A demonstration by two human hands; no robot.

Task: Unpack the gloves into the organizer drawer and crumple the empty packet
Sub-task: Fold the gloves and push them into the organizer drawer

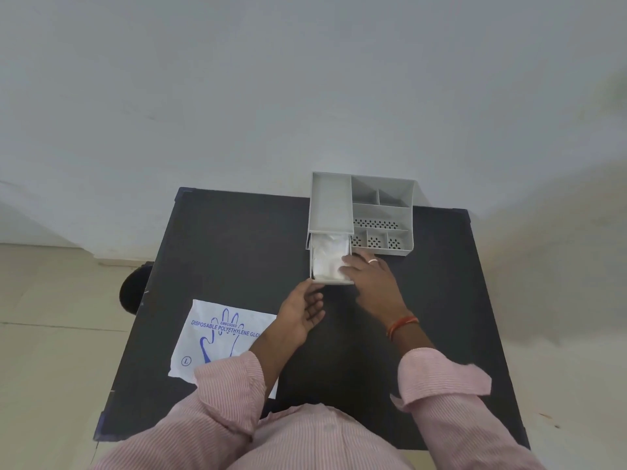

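Observation:
A grey organizer (380, 212) stands at the far right of the black table (237, 252). Its drawer (314, 278) is pulled out toward me and holds a stack of clear white gloves (327, 257). My right hand (369, 276) lies flat at the drawer's right side, fingertips resting on the gloves. My left hand (302, 308) is open, fingers apart, with its fingertips at the drawer's front left corner. The packet (217, 337), white with a blue printed hand, lies flat on the table at my left, partly under my left sleeve.
The organizer has several small open compartments, some with perforated floors. A white wall rises just behind the table. A dark round object (134, 288) sits on the floor at the table's left edge.

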